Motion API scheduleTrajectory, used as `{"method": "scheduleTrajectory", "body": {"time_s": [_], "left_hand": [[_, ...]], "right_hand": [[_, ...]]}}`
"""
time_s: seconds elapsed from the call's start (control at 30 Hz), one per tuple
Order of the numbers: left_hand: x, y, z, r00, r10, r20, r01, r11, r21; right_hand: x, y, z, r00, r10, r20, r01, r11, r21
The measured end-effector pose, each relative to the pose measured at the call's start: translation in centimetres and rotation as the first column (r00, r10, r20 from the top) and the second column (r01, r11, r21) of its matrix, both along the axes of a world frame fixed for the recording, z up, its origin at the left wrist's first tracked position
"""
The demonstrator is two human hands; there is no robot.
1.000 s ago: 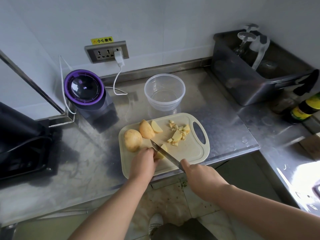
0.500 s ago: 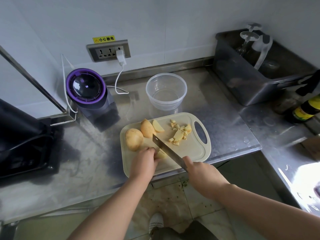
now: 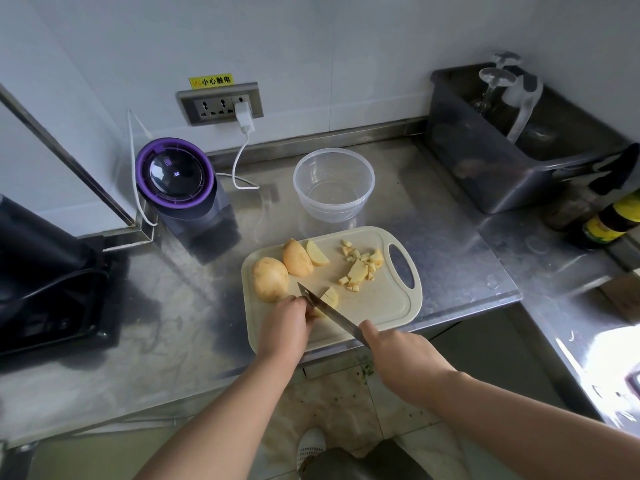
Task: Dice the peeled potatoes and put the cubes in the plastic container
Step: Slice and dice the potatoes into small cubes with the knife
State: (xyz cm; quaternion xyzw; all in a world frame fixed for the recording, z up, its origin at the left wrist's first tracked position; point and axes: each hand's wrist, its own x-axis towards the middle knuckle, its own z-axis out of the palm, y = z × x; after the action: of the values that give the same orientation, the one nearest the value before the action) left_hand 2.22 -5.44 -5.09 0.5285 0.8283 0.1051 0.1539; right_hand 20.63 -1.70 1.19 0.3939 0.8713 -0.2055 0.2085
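Observation:
On the pale cutting board (image 3: 381,306) my left hand (image 3: 285,322) holds down a potato piece (image 3: 329,296) with curled fingers. My right hand (image 3: 398,355) grips the handle of a knife (image 3: 329,313), whose blade lies across that piece beside my left fingers. A whole potato (image 3: 269,278), a half (image 3: 297,258) and a wedge (image 3: 317,253) lie at the board's left. A heap of potato cubes (image 3: 362,266) sits near the board's handle hole. The clear plastic container (image 3: 334,183) stands empty behind the board.
A purple-topped appliance (image 3: 180,188) with a white cable stands left on the steel counter (image 3: 450,244). A dark bin (image 3: 519,147) with glassware is at the back right, bottles (image 3: 609,220) beside it. A black device (image 3: 45,282) is at the far left.
The knife blade has come down through the potato piece under my left hand, after lifting slightly half a second ago. The camera shifted a little.

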Motion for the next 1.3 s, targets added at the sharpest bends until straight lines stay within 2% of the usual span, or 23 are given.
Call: {"method": "scheduleTrajectory", "body": {"time_s": [0.23,0.33,0.43,0.53,0.67,0.8,0.9,1.03,1.17,1.2,1.23,1.3], "left_hand": [[0.2,0.2,-0.1,0.999,-0.005,-0.037,0.005,1.000,-0.014],[0.2,0.3,0.0,1.000,0.001,-0.008,-0.001,1.000,-0.015],[0.2,0.4,0.0,0.999,0.005,0.050,-0.003,1.000,-0.027],[0.3,0.9,0.1,0.992,0.000,0.126,0.007,0.999,-0.052],[0.6,2.5,0.5,0.986,-0.008,0.169,0.031,0.990,-0.135],[1.5,4.4,0.9,0.984,-0.011,0.179,0.049,0.977,-0.209],[2.8,5.3,1.1,0.969,0.054,0.242,-0.003,0.979,-0.206],[4.3,5.8,1.2,0.891,0.166,0.423,-0.102,0.980,-0.169],[4.4,5.7,1.8,0.703,0.248,0.667,-0.123,0.965,-0.230],[3.9,5.7,2.1,0.704,0.240,0.669,-0.097,0.965,-0.244],[3.2,5.9,2.5,0.760,0.195,0.620,-0.056,0.970,-0.236],[1.5,7.0,3.6,0.926,0.054,0.374,0.002,0.989,-0.147]], "right_hand": [[-0.4,0.1,-0.4,0.999,-0.003,0.040,0.006,0.998,-0.066],[-0.2,0.6,-0.4,0.998,-0.036,0.044,0.039,0.997,-0.069],[0.4,0.8,-0.1,0.997,-0.074,-0.009,0.073,0.995,-0.067],[1.5,1.4,0.3,0.984,-0.124,-0.131,0.120,0.992,-0.033],[2.5,3.5,0.8,0.954,-0.201,-0.222,0.206,0.978,-0.001],[3.0,5.0,0.9,0.940,-0.254,-0.227,0.265,0.964,0.021],[3.3,5.7,0.7,0.934,-0.271,-0.233,0.283,0.959,0.021],[3.4,6.2,0.3,0.930,-0.273,-0.244,0.285,0.958,0.015],[3.1,6.7,0.0,0.929,-0.278,-0.245,0.290,0.957,0.014],[3.1,6.9,0.0,0.927,-0.281,-0.247,0.293,0.956,0.012],[3.1,7.0,-0.1,0.927,-0.284,-0.246,0.295,0.955,0.008],[3.0,7.2,0.2,0.928,-0.284,-0.242,0.297,0.955,0.015]]}}
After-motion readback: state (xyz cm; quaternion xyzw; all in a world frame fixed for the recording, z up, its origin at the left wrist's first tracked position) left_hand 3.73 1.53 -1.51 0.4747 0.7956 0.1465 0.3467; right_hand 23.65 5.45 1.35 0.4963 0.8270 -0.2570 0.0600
